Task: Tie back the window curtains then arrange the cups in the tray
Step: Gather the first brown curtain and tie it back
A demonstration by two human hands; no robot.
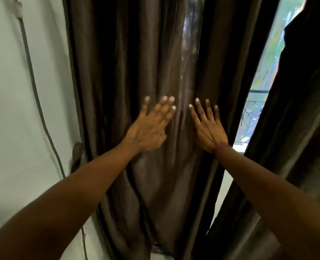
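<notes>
A dark brown curtain panel [129,62] hangs in folds in front of me, bunched toward the left wall. My left hand [149,126] is spread against the fabric with straight fingers. Beside it, a little to the right, my right hand [208,126] is spread the same way, a reddish band on its wrist. Neither hand grips the cloth. A second dark curtain panel [301,102] hangs at the right. A brown tie-back loop [77,154] hangs at the left curtain's edge by the wall. No cups or tray are in view.
Between the two panels a narrow strip of window [264,72] shows greenery and a metal grille [251,113]. A pale wall [9,109] fills the left side, with a grey cable [33,85] running down it.
</notes>
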